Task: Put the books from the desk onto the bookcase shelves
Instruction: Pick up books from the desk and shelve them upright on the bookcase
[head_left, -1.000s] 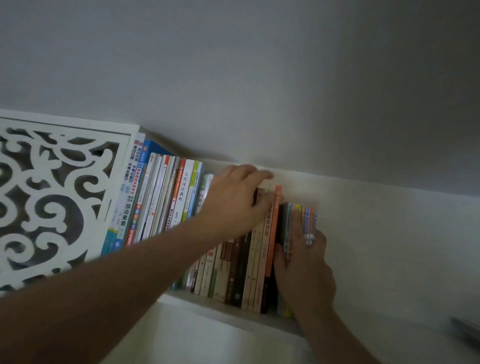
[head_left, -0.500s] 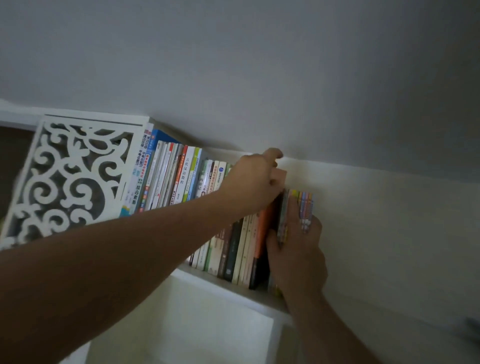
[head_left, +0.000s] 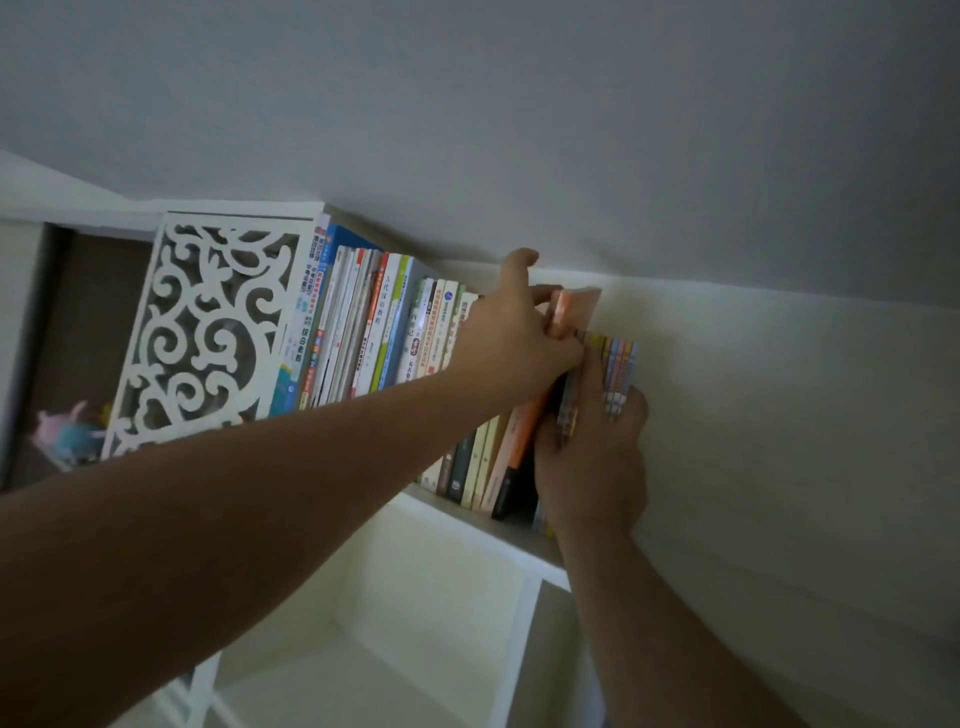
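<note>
A row of upright books (head_left: 363, 332) fills the top shelf (head_left: 498, 525) of the white bookcase. My left hand (head_left: 514, 343) grips the top of an orange-spined book (head_left: 524, 436) near the row's right end, and the book's top tilts out of the row. My right hand (head_left: 592, 467) lies against a bundle of thin colourful books (head_left: 618, 374) at the far right, with its fingers up along their spines and its thumb on their left side.
A white fretwork side panel (head_left: 208, 332) closes the shelf on the left. Beyond it a pastel plush toy (head_left: 72, 431) sits in a dark recess. White compartments (head_left: 426, 623) open below the shelf. A pale wall runs to the right and the ceiling is close above.
The view has swung right and down, showing more of the lower compartments. My left hand has closed on the orange book's top and tipped it outward. The right hand stays on the thin books.
</note>
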